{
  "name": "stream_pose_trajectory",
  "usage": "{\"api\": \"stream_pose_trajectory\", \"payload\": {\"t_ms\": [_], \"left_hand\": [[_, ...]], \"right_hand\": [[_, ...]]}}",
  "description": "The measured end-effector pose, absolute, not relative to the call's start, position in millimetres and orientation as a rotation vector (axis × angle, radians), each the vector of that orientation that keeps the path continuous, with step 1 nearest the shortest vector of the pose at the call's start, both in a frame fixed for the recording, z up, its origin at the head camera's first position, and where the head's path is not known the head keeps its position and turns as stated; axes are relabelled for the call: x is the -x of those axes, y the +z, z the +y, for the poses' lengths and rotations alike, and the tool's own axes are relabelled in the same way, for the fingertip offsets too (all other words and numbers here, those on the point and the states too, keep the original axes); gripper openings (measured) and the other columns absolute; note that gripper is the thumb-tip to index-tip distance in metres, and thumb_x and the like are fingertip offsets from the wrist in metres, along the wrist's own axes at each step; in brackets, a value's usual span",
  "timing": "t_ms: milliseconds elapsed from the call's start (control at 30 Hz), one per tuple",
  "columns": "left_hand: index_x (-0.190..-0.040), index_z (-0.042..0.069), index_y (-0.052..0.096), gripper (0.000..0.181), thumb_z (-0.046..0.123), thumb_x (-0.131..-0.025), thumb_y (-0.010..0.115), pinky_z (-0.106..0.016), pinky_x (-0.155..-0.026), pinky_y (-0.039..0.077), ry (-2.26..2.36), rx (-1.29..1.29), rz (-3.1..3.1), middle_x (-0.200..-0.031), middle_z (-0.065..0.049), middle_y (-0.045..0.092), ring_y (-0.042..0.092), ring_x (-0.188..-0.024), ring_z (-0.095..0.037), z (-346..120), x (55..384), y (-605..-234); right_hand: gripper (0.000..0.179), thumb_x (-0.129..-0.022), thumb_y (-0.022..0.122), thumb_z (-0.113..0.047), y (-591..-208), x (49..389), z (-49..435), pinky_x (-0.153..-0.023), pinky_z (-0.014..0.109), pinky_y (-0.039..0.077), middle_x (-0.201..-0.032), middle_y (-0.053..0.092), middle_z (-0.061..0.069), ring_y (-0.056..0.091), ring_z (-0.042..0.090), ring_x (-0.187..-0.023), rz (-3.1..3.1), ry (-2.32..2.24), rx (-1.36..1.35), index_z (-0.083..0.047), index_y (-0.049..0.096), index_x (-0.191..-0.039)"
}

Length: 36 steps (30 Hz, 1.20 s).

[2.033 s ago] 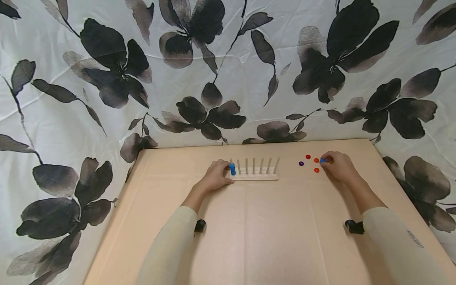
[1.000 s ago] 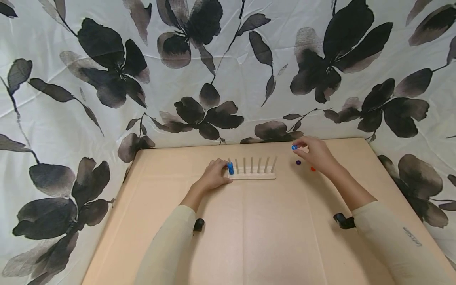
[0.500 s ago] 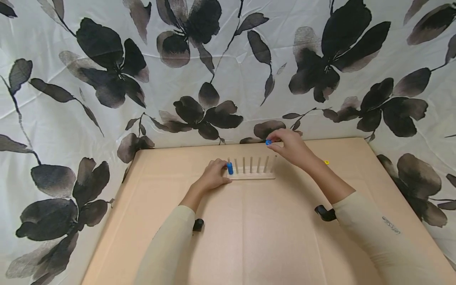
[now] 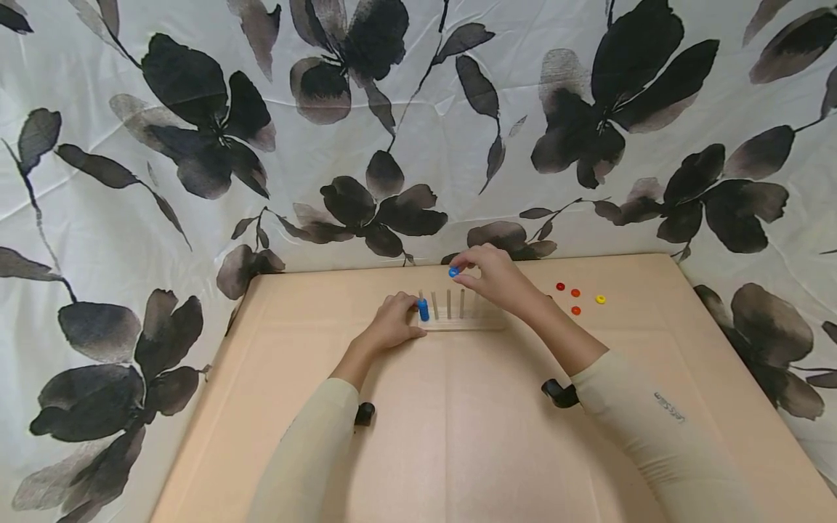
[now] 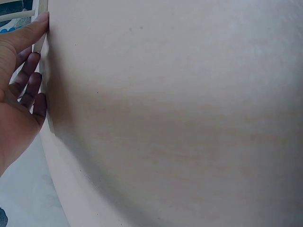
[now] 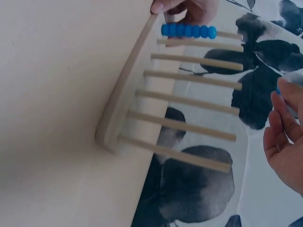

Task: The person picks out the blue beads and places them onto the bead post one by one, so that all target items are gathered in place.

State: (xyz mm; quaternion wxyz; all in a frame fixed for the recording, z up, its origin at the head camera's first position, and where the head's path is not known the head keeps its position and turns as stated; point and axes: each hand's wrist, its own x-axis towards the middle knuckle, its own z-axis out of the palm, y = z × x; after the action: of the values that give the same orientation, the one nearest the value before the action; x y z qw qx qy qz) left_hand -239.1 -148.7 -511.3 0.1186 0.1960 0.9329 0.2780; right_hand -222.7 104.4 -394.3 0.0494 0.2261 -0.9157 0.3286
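Observation:
A wooden peg rack (image 4: 466, 326) with a row of upright pegs stands near the table's back edge. Its leftmost peg carries a stack of several blue beads (image 6: 189, 31); the other pegs are bare in the right wrist view. My left hand (image 4: 391, 323) grips the rack's left end, thumb on the front side of the base as the left wrist view shows. Between thumb and fingertips my right hand (image 4: 493, 277) pinches a single blue bead (image 4: 453, 272), held above the pegs, a little right of the stack. That hand hides the rack's right-hand pegs from the head view.
To the right on the table (image 4: 451, 436) lie loose beads: a red bead (image 4: 560, 286), two orange beads (image 4: 575, 293) and a yellow bead (image 4: 600, 298). My right forearm passes just in front of them. A floral cloth (image 4: 418, 131) hangs behind the table edge.
My right hand has lifted a blue bead from among the loose beads and carried it left to above the rack. My left hand has stayed at the rack's left end.

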Motion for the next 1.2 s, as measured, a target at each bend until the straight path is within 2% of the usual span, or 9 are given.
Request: {"api": "stream_pose_trajectory", "payload": {"t_ms": [133,433,967,1200], "left_hand": [[-0.137,0.003,0.061,0.064,0.029,-0.084,0.087,-0.044,-0.106,0.042,0.815,-0.576,2.737,-0.13,-0.009,0.061,0.049,-0.119,-0.028,-150,239,-512],[-0.136,0.003,0.062,0.063,0.029,-0.084,0.087,-0.043,-0.104,0.042,0.787,-0.6,2.747,-0.129,-0.01,0.061,0.05,-0.117,-0.028,-148,239,-514],[-0.132,0.002,0.063,0.061,0.027,-0.083,0.088,-0.045,-0.103,0.042,0.779,-0.621,2.755,-0.125,-0.011,0.062,0.05,-0.116,-0.03,-149,240,-510],[-0.135,0.002,0.062,0.063,0.029,-0.084,0.087,-0.045,-0.103,0.042,0.771,-0.613,2.748,-0.127,-0.011,0.061,0.05,-0.117,-0.029,-150,241,-512]], "right_hand": [[0.02,-0.093,0.079,-0.017,-400,223,94,-0.087,0.041,0.052,-0.103,0.075,0.004,0.062,0.024,-0.102,-2.794,1.007,-0.722,-0.009,0.077,-0.111],[0.019,-0.092,0.079,-0.017,-408,223,81,-0.093,0.042,0.053,-0.104,0.075,0.004,0.064,0.023,-0.103,-2.792,0.996,-0.775,-0.01,0.076,-0.11],[0.018,-0.092,0.08,-0.016,-412,230,67,-0.095,0.041,0.052,-0.104,0.076,0.004,0.063,0.025,-0.105,-2.847,0.933,-0.81,-0.01,0.076,-0.108],[0.017,-0.093,0.078,-0.017,-415,234,59,-0.097,0.042,0.052,-0.103,0.076,0.004,0.064,0.025,-0.105,-2.885,0.886,-0.819,-0.011,0.077,-0.108]]}}
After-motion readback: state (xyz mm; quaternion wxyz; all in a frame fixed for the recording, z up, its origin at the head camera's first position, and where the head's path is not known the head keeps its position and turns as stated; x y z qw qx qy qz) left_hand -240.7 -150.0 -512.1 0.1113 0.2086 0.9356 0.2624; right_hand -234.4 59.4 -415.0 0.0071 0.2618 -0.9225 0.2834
